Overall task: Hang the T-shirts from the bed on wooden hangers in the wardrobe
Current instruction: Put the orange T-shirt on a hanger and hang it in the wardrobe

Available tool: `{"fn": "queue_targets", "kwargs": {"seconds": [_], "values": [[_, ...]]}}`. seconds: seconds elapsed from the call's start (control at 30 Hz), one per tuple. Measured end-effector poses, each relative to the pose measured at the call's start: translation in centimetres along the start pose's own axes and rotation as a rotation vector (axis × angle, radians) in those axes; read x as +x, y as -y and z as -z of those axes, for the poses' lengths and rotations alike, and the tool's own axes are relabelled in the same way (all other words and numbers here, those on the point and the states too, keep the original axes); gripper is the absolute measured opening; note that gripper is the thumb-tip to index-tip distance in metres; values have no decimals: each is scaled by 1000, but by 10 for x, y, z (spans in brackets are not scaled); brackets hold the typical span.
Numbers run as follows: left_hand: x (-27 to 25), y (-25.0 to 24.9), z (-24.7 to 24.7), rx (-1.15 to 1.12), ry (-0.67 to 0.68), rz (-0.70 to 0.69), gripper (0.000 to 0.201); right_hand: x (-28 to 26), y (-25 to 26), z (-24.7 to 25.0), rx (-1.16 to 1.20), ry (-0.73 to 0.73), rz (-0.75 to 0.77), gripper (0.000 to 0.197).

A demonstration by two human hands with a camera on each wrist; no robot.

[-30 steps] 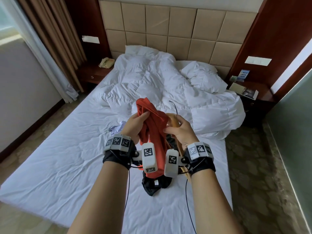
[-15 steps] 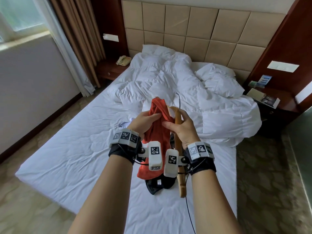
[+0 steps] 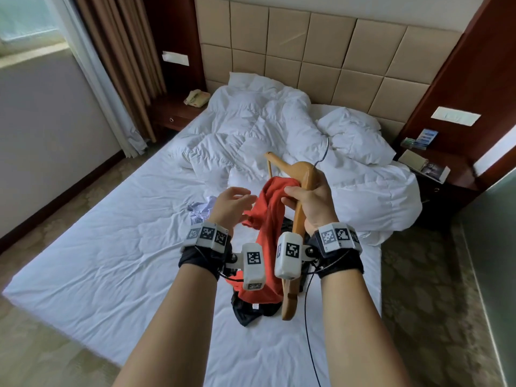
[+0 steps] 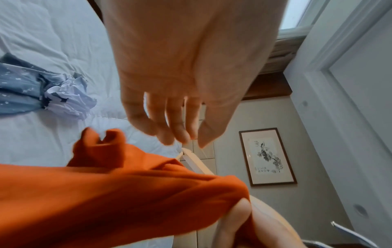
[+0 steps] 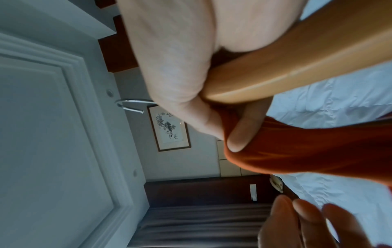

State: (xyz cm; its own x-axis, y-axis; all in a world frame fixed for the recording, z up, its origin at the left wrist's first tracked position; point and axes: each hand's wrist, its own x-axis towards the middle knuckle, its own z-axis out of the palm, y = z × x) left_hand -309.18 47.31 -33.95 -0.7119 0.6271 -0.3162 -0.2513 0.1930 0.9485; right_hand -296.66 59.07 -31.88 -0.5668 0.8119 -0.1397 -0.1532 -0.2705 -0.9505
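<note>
An orange T-shirt [image 3: 268, 219] hangs bunched in front of me, above the bed [image 3: 117, 263]. My right hand [image 3: 304, 199] grips a wooden hanger [image 3: 300, 177] with a metal hook [image 3: 325, 148] and pinches the shirt's top edge [image 5: 297, 147] between thumb and fingers against the wood [image 5: 286, 67]. My left hand [image 3: 233, 203] is just left of the shirt with loosely spread fingers [image 4: 167, 124], holding nothing. A black garment [image 3: 251, 308] lies on the sheet under the orange one. A blue-and-white patterned garment [image 4: 31, 89] lies crumpled further left on the bed [image 4: 53, 33].
A rumpled white duvet [image 3: 307, 141] and pillows fill the head of the bed. Dark nightstands stand on both sides, the left with a telephone [image 3: 195, 97], the right with booklets [image 3: 424, 166]. Curtains [image 3: 117, 65] hang at left. Patterned carpet [image 3: 435, 289] surrounds the bed.
My left hand has let go of the orange T-shirt and opened. The right hand has tilted the hanger so one arm points up and left, and now holds the shirt too.
</note>
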Motion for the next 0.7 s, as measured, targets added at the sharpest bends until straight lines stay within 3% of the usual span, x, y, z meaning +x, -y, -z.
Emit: {"fn": "queue_targets", "kwargs": {"seconds": [0.13, 0.23, 0.37, 0.57, 0.7], "values": [[9, -7, 4, 108, 237, -31, 7, 10, 8, -13, 3, -26, 20, 52], [23, -12, 3, 261, 294, -71, 29, 14, 16, -24, 2, -27, 24, 48], [39, -21, -4, 440, 245, -168, 56, 20, 24, -37, -3, -46, 12, 45], [68, -22, -2, 604, 86, -285, 30, 25, 23, -44, 59, -141, 13, 44], [80, -20, 6, 618, 79, -307, 21, 23, 14, -44, 106, -220, 42, 40]]}}
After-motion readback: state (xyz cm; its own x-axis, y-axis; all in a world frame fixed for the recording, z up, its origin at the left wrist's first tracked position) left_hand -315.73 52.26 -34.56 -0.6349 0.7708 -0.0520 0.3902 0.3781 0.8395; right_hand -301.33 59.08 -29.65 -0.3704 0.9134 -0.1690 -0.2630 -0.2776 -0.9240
